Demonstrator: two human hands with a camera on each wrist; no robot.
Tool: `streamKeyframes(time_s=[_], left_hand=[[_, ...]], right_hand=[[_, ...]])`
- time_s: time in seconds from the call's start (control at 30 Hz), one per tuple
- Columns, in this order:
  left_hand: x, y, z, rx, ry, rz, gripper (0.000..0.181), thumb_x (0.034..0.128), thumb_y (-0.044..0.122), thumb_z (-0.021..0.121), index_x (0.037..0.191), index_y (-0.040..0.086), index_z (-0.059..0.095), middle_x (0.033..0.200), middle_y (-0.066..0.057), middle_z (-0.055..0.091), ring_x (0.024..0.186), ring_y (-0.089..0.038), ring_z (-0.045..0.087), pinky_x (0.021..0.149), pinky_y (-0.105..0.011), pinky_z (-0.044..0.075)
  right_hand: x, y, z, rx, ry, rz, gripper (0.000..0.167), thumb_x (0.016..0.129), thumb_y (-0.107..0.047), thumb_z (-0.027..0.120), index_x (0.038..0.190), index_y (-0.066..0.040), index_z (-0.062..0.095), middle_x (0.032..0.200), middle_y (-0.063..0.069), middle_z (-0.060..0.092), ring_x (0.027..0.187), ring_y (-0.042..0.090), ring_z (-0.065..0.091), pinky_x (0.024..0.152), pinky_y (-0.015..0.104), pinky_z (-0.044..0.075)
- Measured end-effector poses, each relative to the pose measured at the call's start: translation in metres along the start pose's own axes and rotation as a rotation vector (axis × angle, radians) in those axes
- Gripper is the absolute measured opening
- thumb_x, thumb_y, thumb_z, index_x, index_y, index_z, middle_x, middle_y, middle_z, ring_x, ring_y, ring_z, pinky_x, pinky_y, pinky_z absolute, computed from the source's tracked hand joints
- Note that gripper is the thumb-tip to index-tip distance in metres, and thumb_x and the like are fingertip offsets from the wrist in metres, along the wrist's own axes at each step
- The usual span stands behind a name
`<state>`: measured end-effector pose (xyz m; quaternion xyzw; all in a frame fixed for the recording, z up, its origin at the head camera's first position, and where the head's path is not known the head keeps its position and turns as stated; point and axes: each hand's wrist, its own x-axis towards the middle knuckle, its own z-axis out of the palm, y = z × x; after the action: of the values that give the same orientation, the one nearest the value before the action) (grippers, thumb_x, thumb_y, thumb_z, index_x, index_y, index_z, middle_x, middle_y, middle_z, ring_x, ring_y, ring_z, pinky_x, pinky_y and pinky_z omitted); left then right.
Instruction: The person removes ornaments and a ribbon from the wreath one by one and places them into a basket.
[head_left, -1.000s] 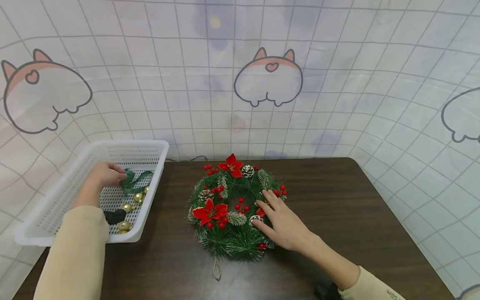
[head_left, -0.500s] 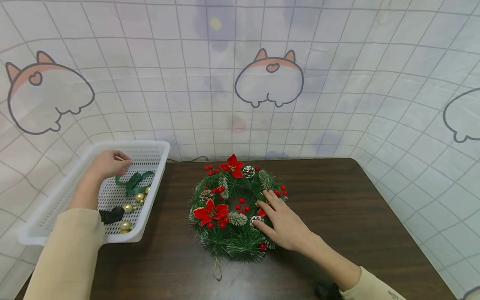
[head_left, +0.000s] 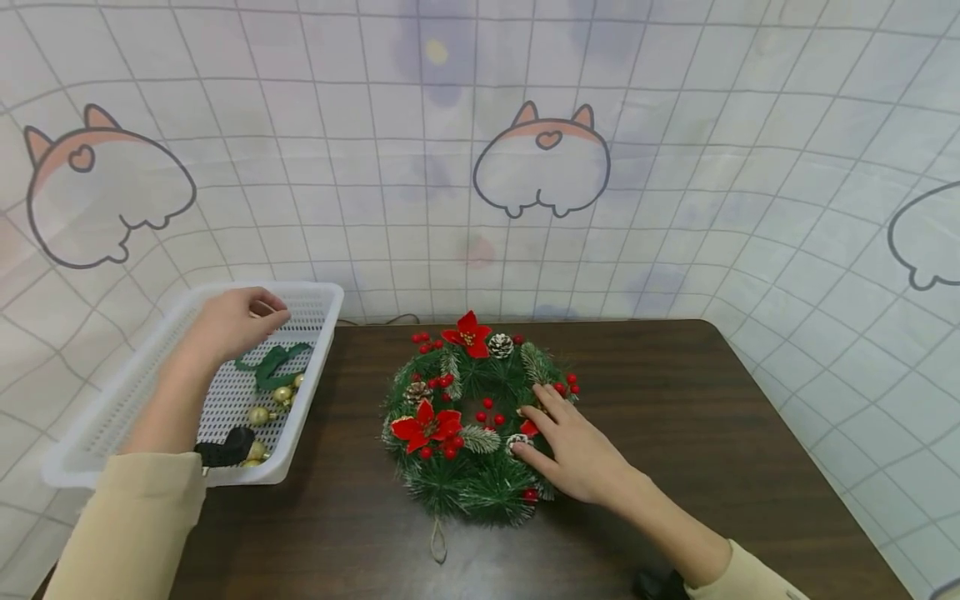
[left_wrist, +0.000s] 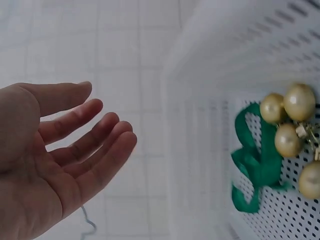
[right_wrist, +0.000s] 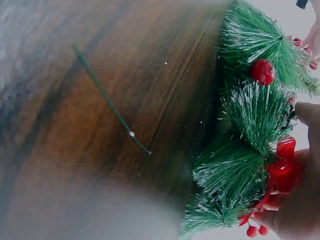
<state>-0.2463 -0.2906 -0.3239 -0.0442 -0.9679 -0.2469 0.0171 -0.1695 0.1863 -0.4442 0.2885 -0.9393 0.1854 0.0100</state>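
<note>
A green Christmas wreath (head_left: 491, 479) with red poinsettias, berries and pinecones lies flat on the table. My right hand (head_left: 581, 450) rests on its right side with fingers spread; in the right wrist view the fingers touch the wreath near a red petal (right_wrist: 286, 170). Above the white perforated basket (head_left: 309, 400) hangs my left hand (head_left: 236, 323). The left wrist view shows its fingers loosely bent, nothing between them. Inside the basket lie a green ribbon (left_wrist: 265, 160), crumpled, and several gold baubles (left_wrist: 299, 102). The left forearm hides part of the basket.
A dark wooden table (head_left: 667, 392) carries everything and reaches back to a white gridded curtain (head_left: 390, 167). At the wreath's front a twine loop (head_left: 438, 542) lies on the tabletop. One loose green needle (right_wrist: 107, 100) shows in the right wrist view.
My left hand has let go of the green ribbon and moved up and to the right above the basket. The ribbon stays in the basket. My right hand keeps its place on the wreath.
</note>
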Motion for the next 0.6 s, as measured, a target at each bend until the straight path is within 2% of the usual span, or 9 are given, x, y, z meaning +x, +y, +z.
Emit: streamKeyframes(time_s=[0.2,0.4,0.6], left_hand=[[-0.010,0.018,0.011,0.004,0.023,0.057,0.036,0.1049,0.030,0.059,0.117,-0.004,0.064,0.117,-0.029,0.066,0.106,-0.045,0.062,0.083,-0.058,0.051],[-0.018,0.031,0.025,-0.031,0.017,0.072,0.035,0.1048,0.029,0.061,0.119,-0.002,0.065,0.118,-0.026,0.067,0.108,-0.044,0.063,0.087,-0.058,0.051],[-0.026,0.044,0.041,-0.085,0.030,0.100,0.033,0.1049,0.027,0.061,0.121,-0.001,0.065,0.119,-0.024,0.067,0.108,-0.041,0.065,0.083,-0.055,0.053]], right_hand=[[-0.002,0.001,-0.003,-0.003,0.000,0.015,0.067,0.104,-0.058,0.050,0.147,-0.007,0.055,0.165,0.020,0.027,0.153,0.036,0.020,0.117,0.055,0.029],[-0.008,0.001,-0.006,-0.018,-0.001,0.030,0.064,0.103,-0.055,0.054,0.146,-0.007,0.056,0.164,0.021,0.028,0.153,0.037,0.021,0.117,0.056,0.031],[-0.014,-0.001,-0.012,-0.015,-0.015,0.051,0.064,0.103,-0.055,0.055,0.146,-0.008,0.056,0.164,0.021,0.029,0.152,0.037,0.022,0.116,0.057,0.031]])
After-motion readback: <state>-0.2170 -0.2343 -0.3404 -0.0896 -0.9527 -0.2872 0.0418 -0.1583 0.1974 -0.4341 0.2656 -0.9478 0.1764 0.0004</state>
